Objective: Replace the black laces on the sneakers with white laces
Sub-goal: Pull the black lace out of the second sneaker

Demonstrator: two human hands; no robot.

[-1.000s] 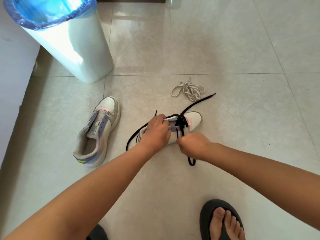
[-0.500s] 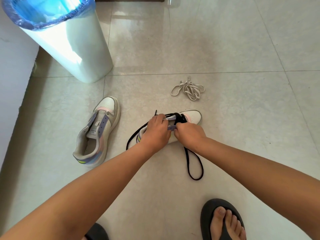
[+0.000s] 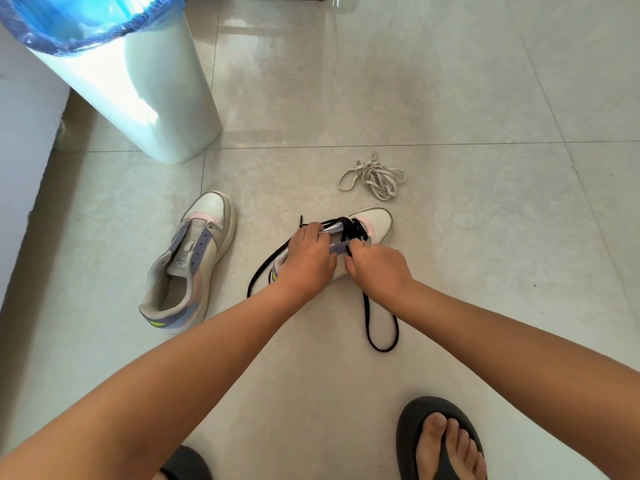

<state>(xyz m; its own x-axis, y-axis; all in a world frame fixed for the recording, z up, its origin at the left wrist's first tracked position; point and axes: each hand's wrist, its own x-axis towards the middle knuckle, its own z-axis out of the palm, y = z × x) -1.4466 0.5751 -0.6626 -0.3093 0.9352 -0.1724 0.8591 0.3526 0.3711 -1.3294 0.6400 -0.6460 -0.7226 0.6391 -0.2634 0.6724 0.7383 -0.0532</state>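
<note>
Black lace (image 3: 380,327) remains threaded through the upper eyelets of the right-hand sneaker (image 3: 374,221), which lies on the tiled floor (image 3: 450,98) at centre frame, toe pointing away. One loose length trails left of the shoe; another loops on the floor near the right wrist. Left hand (image 3: 308,258) rests over the shoe's midsection, fingers curled, pinching the lace near the eyelet strip. Right hand (image 3: 379,268) sits just beside it, fingers curled on the lace at the tongue. Second sneaker (image 3: 188,261) lies to the left, unlaced. White laces (image 3: 372,178) lie bundled beyond the shoe's toe. A lined bin (image 3: 138,81) stands at upper left. A sandalled foot (image 3: 443,445) shows at lower right.
</note>
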